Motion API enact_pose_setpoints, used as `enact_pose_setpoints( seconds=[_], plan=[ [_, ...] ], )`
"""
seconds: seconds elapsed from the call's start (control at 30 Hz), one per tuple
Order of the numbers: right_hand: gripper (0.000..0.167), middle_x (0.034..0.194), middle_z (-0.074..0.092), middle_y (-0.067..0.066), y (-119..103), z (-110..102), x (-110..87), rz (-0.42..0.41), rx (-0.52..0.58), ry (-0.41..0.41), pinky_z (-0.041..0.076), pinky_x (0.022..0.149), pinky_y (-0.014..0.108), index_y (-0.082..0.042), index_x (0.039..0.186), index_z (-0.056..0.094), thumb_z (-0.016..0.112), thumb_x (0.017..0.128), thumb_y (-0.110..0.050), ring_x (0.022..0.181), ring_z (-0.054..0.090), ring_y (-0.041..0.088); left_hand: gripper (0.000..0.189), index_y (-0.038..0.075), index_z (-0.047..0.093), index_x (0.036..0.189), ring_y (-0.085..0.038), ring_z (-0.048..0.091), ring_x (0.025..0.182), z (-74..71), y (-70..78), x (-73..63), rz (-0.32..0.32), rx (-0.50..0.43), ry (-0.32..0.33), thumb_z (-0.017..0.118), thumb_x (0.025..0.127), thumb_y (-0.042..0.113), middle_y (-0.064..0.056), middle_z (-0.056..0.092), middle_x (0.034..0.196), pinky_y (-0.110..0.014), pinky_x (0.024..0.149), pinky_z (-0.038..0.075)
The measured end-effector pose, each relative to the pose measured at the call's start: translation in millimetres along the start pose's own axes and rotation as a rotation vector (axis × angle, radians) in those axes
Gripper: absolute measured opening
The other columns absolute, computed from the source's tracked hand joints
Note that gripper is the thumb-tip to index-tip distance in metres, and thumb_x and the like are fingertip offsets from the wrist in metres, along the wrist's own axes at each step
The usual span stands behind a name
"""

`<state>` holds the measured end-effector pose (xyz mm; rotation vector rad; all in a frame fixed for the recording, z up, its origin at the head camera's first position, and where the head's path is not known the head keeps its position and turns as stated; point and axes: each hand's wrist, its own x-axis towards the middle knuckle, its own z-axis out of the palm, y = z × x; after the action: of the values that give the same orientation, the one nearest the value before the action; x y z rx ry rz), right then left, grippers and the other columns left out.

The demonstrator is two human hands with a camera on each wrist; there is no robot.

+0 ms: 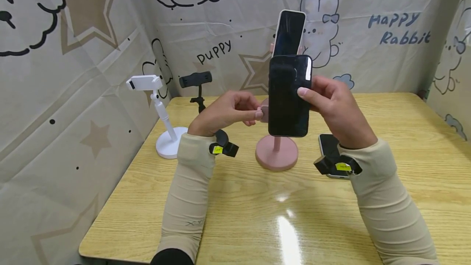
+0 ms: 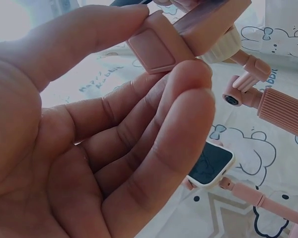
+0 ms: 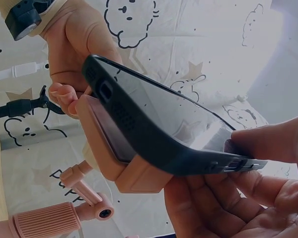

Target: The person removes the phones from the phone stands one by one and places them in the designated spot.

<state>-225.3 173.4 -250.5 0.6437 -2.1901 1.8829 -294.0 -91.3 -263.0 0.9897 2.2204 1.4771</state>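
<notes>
My right hand (image 1: 336, 111) grips a black-cased phone (image 1: 290, 97) by its right edge, thumb on the screen side. The phone is upright in front of the clamp of a pink phone stand (image 1: 276, 154). In the right wrist view, the phone (image 3: 164, 124) is tilted against the clamp's pink holder (image 3: 109, 144), one lower corner standing off it. With thumb and fingertips, my left hand (image 1: 228, 111) pinches the clamp's left side arm (image 2: 156, 44). The phone hides most of the clamp in the head view.
Behind stands a white-edged phone (image 1: 289, 34) in another pink holder. A white phone stand (image 1: 171, 142) and a black phone stand (image 1: 196, 80) are at the left. Another phone (image 1: 327, 144) lies flat on the wooden table (image 1: 239, 216), under my right wrist.
</notes>
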Motion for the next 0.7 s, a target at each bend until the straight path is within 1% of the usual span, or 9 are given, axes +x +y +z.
enact_pose_setpoints(
  seconds=[0.07,0.2,0.4,0.53,0.6,0.7],
  plan=[
    [0.032,0.108,0.063,0.017,0,0,0.1,0.004,-0.005,0.001,0.050,0.091,0.032,-0.001,0.119,0.061,0.061,0.096,-0.024,0.102,0.060,0.029,0.026,0.007,0.064,0.103,-0.029,0.063,0.083,-0.1,-0.2,-0.3,0.002,0.002,0.000,0.073,0.087,0.025,-0.014,0.067,0.094,-0.047,0.082,0.054],
    [0.031,0.107,0.064,0.015,0,1,0.5,0.007,-0.017,0.003,0.049,0.092,0.033,-0.002,0.118,0.061,0.060,0.096,-0.024,0.102,0.059,0.029,0.026,0.006,0.064,0.105,-0.030,0.062,0.083,0.5,0.7,-1.3,-0.004,0.001,0.001,0.072,0.088,0.024,-0.014,0.066,0.095,-0.043,0.080,0.054],
    [0.033,0.110,0.064,0.014,0,-1,0.7,0.011,0.004,0.003,0.049,0.093,0.032,0.000,0.120,0.060,0.061,0.096,-0.023,0.102,0.060,0.027,0.026,0.006,0.063,0.105,-0.030,0.062,0.083,1.5,1.9,-2.1,-0.013,-0.006,0.011,0.072,0.088,0.023,-0.019,0.065,0.097,-0.047,0.082,0.053],
    [0.033,0.110,0.064,0.013,0,-5,1.2,0.027,-0.010,0.023,0.050,0.093,0.030,0.000,0.120,0.060,0.061,0.096,-0.024,0.100,0.061,0.026,0.026,0.007,0.064,0.105,-0.032,0.062,0.084,0.1,2.2,-3.2,-0.014,0.019,0.026,0.072,0.088,0.025,-0.017,0.065,0.096,-0.040,0.078,0.054],
    [0.031,0.104,0.063,0.013,0,-9,1.6,0.037,-0.019,0.042,0.050,0.092,0.028,0.000,0.114,0.061,0.061,0.096,-0.025,0.096,0.060,0.026,0.026,0.007,0.065,0.105,-0.031,0.061,0.084,-1.6,2.1,-4.0,-0.015,0.031,0.040,0.071,0.089,0.026,-0.014,0.066,0.094,-0.038,0.077,0.054],
    [0.027,0.095,0.056,0.011,0,-16,1.7,0.058,-0.045,0.067,0.051,0.088,0.026,0.000,0.104,0.059,0.061,0.096,-0.026,0.093,0.055,0.025,0.025,0.007,0.065,0.104,-0.030,0.061,0.083,-4.9,1.0,-5.1,-0.017,0.043,0.061,0.070,0.089,0.026,-0.013,0.065,0.093,-0.037,0.076,0.054]
  ],
)
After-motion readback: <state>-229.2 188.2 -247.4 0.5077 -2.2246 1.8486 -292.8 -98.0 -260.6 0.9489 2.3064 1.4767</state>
